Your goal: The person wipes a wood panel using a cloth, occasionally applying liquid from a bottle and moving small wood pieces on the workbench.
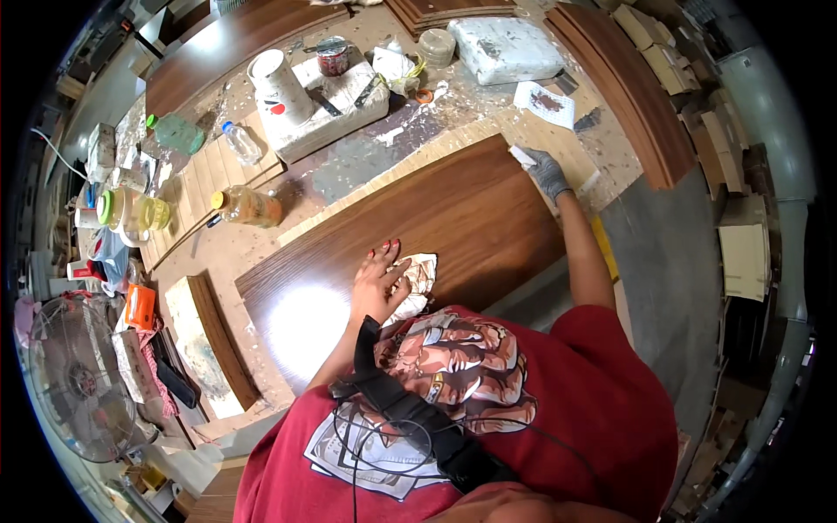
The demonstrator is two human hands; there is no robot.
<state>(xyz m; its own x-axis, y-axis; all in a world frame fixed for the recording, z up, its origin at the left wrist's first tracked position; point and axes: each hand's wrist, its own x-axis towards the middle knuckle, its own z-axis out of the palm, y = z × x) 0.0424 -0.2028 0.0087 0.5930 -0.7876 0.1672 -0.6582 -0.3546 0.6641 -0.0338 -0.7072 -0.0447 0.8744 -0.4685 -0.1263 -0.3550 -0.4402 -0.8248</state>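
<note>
A dark brown wood-grain board (418,218) lies at a slant across the worktable in front of me. My left hand (380,283) is bare and rests on it near the close edge, fingers stretched out. A crumpled white rag or paper (422,277) with brown stains lies against the thumb side of this hand, partly under it. At the board's far right corner, my right hand (547,173), in a grey glove, is closed on a small white piece (521,157) that touches the board's end. What kind of piece it is I cannot make out.
Beyond the board stand a paint-spotted white block (327,113) with a white container (281,87) and a small can (332,56). Several bottles, including an orange-filled jar (248,207), stand at left. Stacked brown panels (623,96) lie at right; a fan (83,379) stands at lower left.
</note>
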